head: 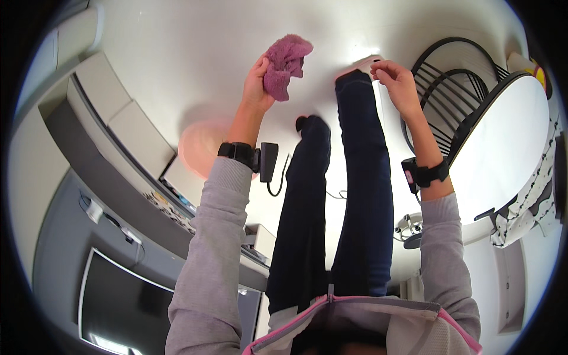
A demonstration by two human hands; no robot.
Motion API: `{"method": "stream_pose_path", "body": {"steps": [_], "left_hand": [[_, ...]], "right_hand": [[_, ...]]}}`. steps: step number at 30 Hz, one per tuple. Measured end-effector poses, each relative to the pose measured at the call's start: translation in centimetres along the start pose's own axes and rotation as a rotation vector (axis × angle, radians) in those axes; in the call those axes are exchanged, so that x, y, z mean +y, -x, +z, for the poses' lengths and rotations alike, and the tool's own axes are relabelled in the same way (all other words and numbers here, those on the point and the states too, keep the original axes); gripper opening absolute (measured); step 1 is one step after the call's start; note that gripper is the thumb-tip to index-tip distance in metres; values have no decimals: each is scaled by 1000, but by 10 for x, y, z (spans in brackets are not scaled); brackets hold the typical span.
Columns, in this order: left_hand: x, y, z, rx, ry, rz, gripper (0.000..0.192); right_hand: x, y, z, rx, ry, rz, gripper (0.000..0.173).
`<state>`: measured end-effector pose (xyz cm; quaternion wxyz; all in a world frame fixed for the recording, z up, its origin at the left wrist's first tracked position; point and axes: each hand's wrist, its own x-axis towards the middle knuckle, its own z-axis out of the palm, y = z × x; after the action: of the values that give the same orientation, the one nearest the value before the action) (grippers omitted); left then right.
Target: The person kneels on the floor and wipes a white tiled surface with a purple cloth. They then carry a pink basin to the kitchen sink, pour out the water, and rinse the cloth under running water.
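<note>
A fluffy purple cloth point(284, 66) hangs bunched from my left hand point(258, 85), which grips its near edge above the pale floor. My right hand point(395, 82) is raised beyond my right knee, its fingers loosely bent and holding nothing that I can see. Beneath it, partly hidden by my leg, lies a flat pale pink object point(361, 65). Both wrists wear black straps with small devices. My legs in dark trousers stretch between the arms.
A round pink object point(202, 146) stands on the floor left of my left forearm. White drawer cabinets point(137, 137) line the left side, near a wall-mounted screen point(126, 301). At right are a white round table point(501, 142) and a black slatted chair point(452, 88).
</note>
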<state>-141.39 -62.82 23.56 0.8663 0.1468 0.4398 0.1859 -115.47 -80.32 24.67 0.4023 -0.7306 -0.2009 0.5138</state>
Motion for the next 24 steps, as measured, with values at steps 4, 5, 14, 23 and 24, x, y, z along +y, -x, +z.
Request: {"method": "stream_pose_path", "body": {"steps": [4,5,14,23,24], "left_hand": [[-1,74,-45,-16,188,129,40],[-1,84,-57,41,228,100,41],[-48,199,-193,391,344,260,39],[-105,269,-297,986,273,277,22],[-106,275,-306,1006,265,282,21]], "right_hand": [[0,45,57,-151,77,-39,18],[-1,52,67,-154,80,2,19],[-12,88,152,-352,326,103,22],[-8,77,231,-587,390,46,19],[-8,74,239,-636,419,20,18]]}}
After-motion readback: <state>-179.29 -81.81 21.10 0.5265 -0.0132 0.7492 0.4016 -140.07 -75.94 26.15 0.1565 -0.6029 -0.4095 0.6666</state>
